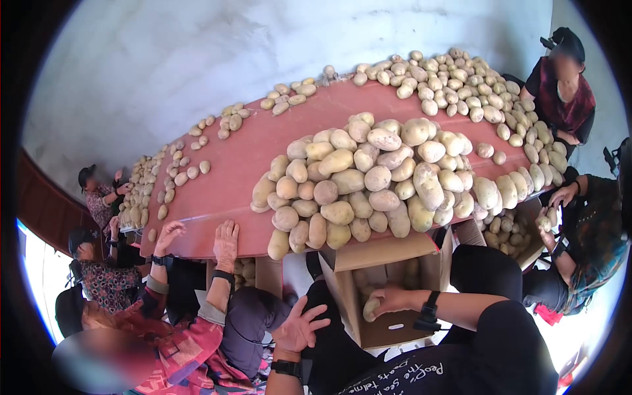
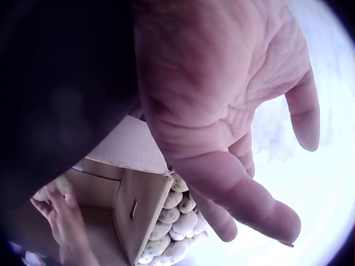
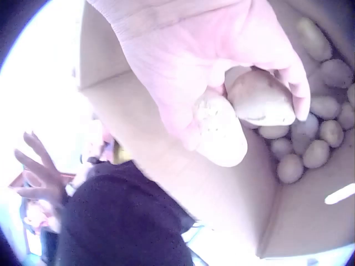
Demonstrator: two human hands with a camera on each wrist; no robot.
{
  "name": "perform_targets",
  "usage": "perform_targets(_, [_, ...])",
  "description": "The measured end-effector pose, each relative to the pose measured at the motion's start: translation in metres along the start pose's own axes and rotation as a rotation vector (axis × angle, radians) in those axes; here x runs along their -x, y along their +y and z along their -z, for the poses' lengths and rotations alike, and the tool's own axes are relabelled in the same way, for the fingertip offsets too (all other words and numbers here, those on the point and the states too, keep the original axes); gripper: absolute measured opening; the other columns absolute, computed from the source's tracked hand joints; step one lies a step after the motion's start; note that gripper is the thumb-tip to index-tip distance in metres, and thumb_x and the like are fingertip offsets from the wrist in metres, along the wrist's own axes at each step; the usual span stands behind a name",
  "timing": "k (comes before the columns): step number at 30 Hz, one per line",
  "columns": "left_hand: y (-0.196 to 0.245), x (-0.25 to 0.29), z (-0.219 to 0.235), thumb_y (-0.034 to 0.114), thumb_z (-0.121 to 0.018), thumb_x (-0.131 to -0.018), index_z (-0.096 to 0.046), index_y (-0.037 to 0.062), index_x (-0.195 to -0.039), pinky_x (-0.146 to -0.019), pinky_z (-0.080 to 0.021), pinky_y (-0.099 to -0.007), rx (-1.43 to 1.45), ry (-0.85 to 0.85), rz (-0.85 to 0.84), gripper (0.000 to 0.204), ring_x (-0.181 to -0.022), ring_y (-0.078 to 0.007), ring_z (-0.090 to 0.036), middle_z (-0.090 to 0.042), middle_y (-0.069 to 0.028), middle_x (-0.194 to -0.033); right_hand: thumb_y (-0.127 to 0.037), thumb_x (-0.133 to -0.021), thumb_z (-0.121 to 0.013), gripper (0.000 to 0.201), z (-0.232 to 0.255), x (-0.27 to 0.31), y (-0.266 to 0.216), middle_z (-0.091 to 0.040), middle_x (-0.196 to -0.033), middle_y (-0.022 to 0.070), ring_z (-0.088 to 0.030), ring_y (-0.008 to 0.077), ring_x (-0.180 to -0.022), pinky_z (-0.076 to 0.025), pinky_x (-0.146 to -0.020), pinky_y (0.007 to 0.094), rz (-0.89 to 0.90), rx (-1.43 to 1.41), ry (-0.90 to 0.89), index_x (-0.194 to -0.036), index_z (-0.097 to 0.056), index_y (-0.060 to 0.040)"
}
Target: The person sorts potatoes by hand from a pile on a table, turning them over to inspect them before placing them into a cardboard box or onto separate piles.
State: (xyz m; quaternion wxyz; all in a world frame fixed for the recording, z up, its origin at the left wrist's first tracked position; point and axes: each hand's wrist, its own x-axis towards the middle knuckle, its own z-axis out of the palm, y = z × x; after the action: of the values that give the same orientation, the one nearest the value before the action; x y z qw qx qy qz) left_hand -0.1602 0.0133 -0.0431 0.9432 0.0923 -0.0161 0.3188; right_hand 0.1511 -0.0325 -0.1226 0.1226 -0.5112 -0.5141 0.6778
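Observation:
My right hand (image 1: 398,301) is over an open cardboard box (image 1: 385,252). In the right wrist view its fingers and thumb hold two potatoes, a pale one (image 3: 222,133) by the thumb and a browner one (image 3: 263,100) under the fingers. Several loose potatoes (image 3: 316,153) lie at the bottom of that box. My left hand (image 1: 299,329) is raised beside the box with its fingers spread and nothing in it; the left wrist view shows its palm side. A large heap of potatoes (image 1: 375,178) covers the near edge of the red table (image 1: 217,178).
More potatoes (image 1: 454,79) lie along the table's back edge and at both ends. A person in pink (image 1: 178,342) sits to my left, hands by the table edge. Another person (image 1: 592,230) at my right holds a potato above a second box. Others sit farther off.

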Motion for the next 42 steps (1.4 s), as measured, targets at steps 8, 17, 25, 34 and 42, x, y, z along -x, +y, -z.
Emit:
perform_targets(8, [-0.001,0.001,-0.001,0.024,-0.066,-0.082,-0.015,0.0128,-0.152,-0.076,-0.060,-0.0434,-0.041,-0.013,-0.007,0.087,-0.136,-0.0504,-0.025,-0.013,-0.0314,-0.152,-0.025,-0.075,-0.079,0.054,0.063,0.091,-0.168,-0.048,-0.119,0.0068,-0.046,0.0208,-0.114,-0.038,-0.099,0.0334,0.619,0.240,0.086,-0.121,-0.056,-0.0101])
perform_targets(17, [0.004,0.003,-0.004,0.022,-0.067,-0.080,-0.017,0.0118,-0.151,-0.077,-0.060,-0.0434,-0.030,-0.044,-0.010,0.087,-0.137,-0.0496,-0.024,-0.014,-0.0310,-0.151,-0.032,-0.064,-0.082,0.062,0.171,0.052,-0.325,-0.044,-0.124,0.0133,-0.047,0.0328,-0.114,-0.044,-0.093,0.0423,0.292,0.836,0.873,-0.118,-0.060,-0.0100])
perform_targets(25, [0.007,0.004,-0.006,0.018,-0.068,-0.078,-0.019,0.0089,-0.151,-0.079,-0.059,-0.0440,-0.047,-0.044,0.010,0.088,-0.135,-0.0505,-0.028,-0.017,-0.0315,-0.150,-0.016,-0.079,-0.067,0.037,0.206,-0.023,-0.342,-0.044,-0.129,0.0147,-0.047,0.0360,-0.116,-0.048,-0.087,0.0466,-0.063,1.286,0.937,-0.115,-0.062,-0.0172])
perform_targets(34, [0.016,0.009,0.003,0.016,-0.065,-0.078,-0.017,0.0081,-0.151,-0.081,-0.058,-0.0455,-0.023,-0.091,0.002,0.088,-0.135,-0.0512,-0.028,-0.017,-0.0320,-0.150,-0.007,-0.087,-0.053,0.036,0.206,-0.075,-0.356,-0.059,-0.115,0.0121,-0.054,0.0308,-0.112,-0.048,-0.089,0.0449,0.488,1.316,0.900,-0.120,-0.061,-0.0182])
perform_targets(42, [0.012,0.010,0.003,0.020,-0.066,-0.078,-0.017,0.0076,-0.151,-0.082,-0.058,-0.0452,-0.053,-0.057,0.000,0.089,-0.134,-0.0509,-0.030,-0.018,-0.0329,-0.149,-0.015,-0.091,-0.050,0.033,0.173,-0.153,-0.361,-0.060,-0.122,0.0109,-0.053,0.0326,-0.116,-0.043,-0.097,0.0451,0.288,1.163,0.689,-0.120,-0.064,-0.0228])
